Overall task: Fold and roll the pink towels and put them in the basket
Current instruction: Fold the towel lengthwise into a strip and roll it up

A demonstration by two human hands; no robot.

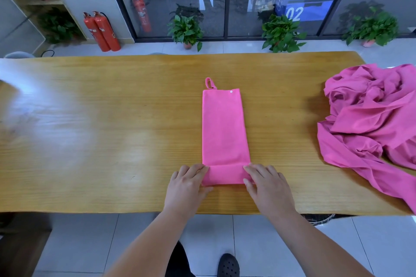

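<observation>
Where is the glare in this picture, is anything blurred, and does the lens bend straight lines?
Head view: white glare washes the left of the table; the folded towel, left hand and right hand are sharp; the door frames lean outward, probably from the wide lens.

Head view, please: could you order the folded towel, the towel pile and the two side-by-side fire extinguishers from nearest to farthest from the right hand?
1. The folded towel, centre table, gripped by the right hand.
2. The towel pile, table's right end.
3. The fire extinguishers, far left floor.
</observation>
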